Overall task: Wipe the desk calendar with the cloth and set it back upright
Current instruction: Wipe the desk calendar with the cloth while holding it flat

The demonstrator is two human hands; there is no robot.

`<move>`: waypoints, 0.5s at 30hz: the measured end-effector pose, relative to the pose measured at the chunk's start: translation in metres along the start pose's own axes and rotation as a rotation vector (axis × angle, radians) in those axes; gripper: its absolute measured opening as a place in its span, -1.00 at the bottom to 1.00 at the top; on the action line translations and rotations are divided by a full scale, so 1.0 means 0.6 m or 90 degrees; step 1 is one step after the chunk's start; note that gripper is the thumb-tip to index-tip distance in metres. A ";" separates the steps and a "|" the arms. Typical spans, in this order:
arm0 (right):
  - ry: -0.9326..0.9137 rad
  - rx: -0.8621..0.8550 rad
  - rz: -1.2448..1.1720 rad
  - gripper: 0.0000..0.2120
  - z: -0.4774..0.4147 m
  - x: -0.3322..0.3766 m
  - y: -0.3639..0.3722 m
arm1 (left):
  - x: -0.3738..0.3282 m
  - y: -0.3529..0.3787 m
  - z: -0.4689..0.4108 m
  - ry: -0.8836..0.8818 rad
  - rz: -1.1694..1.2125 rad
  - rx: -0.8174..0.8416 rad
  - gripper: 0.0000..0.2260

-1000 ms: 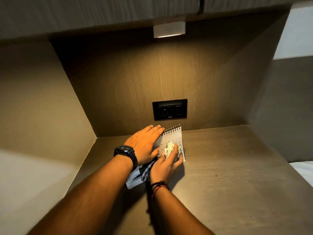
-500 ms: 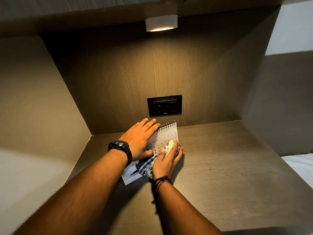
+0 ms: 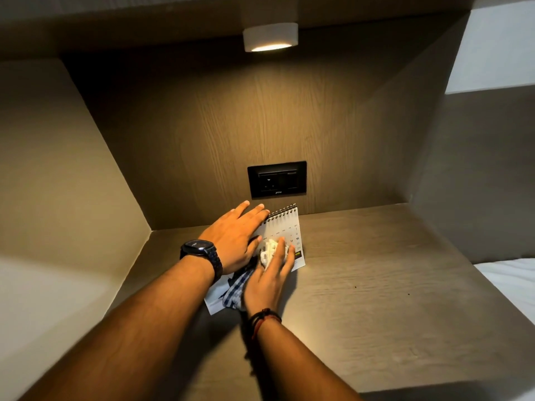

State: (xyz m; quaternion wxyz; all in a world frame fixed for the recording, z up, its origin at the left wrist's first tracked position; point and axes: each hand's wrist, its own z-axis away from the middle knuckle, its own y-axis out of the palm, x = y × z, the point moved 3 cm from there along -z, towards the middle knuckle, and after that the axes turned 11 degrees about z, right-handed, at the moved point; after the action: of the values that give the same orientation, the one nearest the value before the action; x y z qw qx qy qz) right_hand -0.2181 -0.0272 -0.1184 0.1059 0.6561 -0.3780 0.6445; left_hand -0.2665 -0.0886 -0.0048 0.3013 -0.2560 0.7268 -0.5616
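Desk calendar [image 3: 285, 231] is lying flat on the wooden shelf [image 3: 376, 285], just below the wall socket [image 3: 277, 179]. Left hand [image 3: 234, 238] is pressing on it, fingers extended together; right hand [image 3: 267, 280] is clamping the cloth [image 3: 269, 251] against its page.

Calendar [image 3: 285, 231] flat on desk [image 3: 376, 285] (socket [image 3: 277, 179] behind)

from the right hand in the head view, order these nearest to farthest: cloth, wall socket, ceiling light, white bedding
1. cloth: bunched under the right hand, on the desk calendar.
2. wall socket: on the back panel, just beyond the calendar.
3. white bedding: far right, past the desk edge.
4. ceiling light: overhead, under the top shelf.
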 end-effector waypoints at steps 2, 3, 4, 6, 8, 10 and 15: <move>0.102 -0.020 -0.035 -0.35 -0.013 0.000 0.001 | 0.000 0.001 0.000 -0.002 -0.003 0.002 -0.48; 0.108 -0.025 -0.030 -0.35 -0.012 0.004 0.004 | 0.001 0.002 0.000 -0.004 0.000 0.002 -0.48; 0.079 -0.023 -0.012 -0.33 -0.005 0.011 0.008 | 0.001 0.002 0.000 -0.005 0.004 0.001 -0.48; -0.018 -0.002 0.039 -0.20 0.017 0.017 0.021 | 0.003 0.002 0.000 -0.008 0.012 -0.002 -0.47; -0.048 0.020 0.051 -0.15 0.024 0.009 0.026 | 0.004 0.003 0.000 -0.010 0.013 -0.002 -0.46; 0.026 0.005 0.003 -0.23 0.006 0.001 0.019 | 0.003 0.004 -0.001 -0.008 0.011 -0.001 -0.46; 0.064 -0.013 -0.005 -0.27 0.003 0.009 0.013 | 0.003 0.002 0.000 -0.007 0.010 0.000 -0.45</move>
State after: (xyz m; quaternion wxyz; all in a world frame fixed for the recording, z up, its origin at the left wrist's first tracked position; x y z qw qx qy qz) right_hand -0.2223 -0.0360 -0.1164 0.1341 0.6233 -0.3759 0.6724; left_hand -0.2677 -0.0892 -0.0060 0.3096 -0.2532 0.7270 -0.5581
